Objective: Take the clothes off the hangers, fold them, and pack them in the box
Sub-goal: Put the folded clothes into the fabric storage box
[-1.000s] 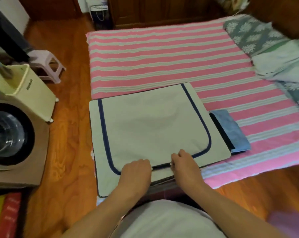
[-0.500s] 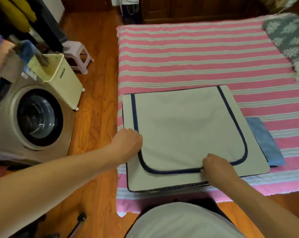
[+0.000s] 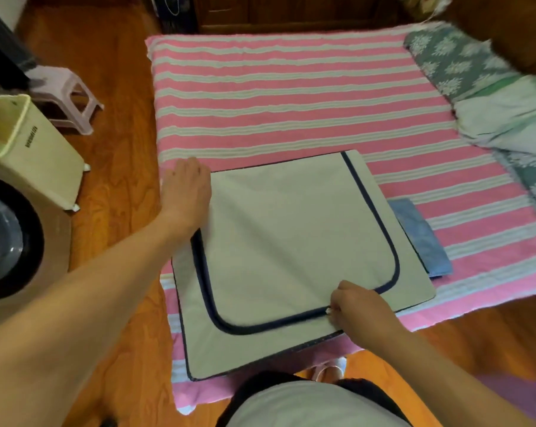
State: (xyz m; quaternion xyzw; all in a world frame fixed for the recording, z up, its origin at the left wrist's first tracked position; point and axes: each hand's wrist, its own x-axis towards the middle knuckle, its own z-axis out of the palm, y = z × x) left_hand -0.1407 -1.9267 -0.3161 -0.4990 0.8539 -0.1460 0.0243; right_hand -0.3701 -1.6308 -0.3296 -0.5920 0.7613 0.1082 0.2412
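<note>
Warm wooden floor, pink-striped bedspread, pale stool, cream hamper, washing machine.

Home bedroom, striped bed, washing machine

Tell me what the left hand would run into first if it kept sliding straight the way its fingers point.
The left hand lies on the far left corner of the fabric storage box, fingers pointing away from the person. Going on, it would likely leave the box and meet only the striped sheet; nothing else shows in that line.

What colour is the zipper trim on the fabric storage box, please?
Dark navy blue zipper trim on the beige box, clearest in the head view.
</note>
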